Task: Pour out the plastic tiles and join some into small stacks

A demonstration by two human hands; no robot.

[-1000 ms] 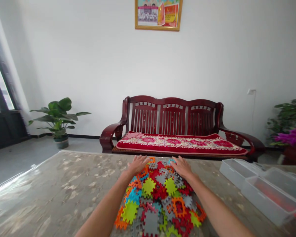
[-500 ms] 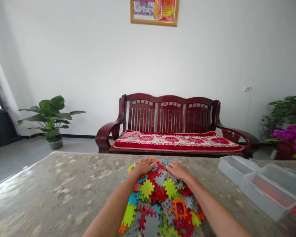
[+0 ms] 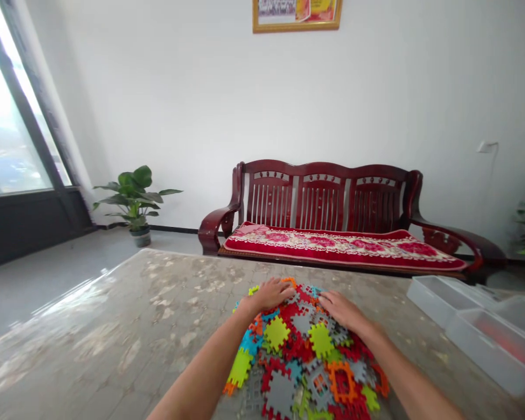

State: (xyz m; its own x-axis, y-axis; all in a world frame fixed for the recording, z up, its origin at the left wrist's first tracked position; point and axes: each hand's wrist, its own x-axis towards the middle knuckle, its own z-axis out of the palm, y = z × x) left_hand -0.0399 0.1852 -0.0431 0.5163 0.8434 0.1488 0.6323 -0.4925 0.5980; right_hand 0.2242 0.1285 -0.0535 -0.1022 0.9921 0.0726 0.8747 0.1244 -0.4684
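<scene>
Pile of toothed plastic pieces (image 3: 303, 322): lies on the patterned worktop (image 3: 170, 332), between the forearms. Long axis runs away from the person, toward the wooden bench (image 3: 324, 201); far end narrower, near end wider and cut off by the view's lower edge.

Left hand (image 3: 271, 294): palm down on the pile's far left side, fingers extended, slightly apart, pointing right across it. Right hand (image 3: 342, 310): palm down at the far right side, fingers extended, close together, pointing away and left. Gap between the hands; cannot tell whether any fingertip grips a piece.

Counts: pile, 1; total pieces not countable, overlapping. Lime-green plates (image 3: 277, 333) in nearly full view, 3. Orange window-shaped piece (image 3: 333, 379), near right, 1. Large grey plate (image 3: 280, 392), near end, 1. Translucent boxes (image 3: 485, 353), open, right of the pile, at least 2. Potted plant (image 3: 135, 195), left, 1
</scene>
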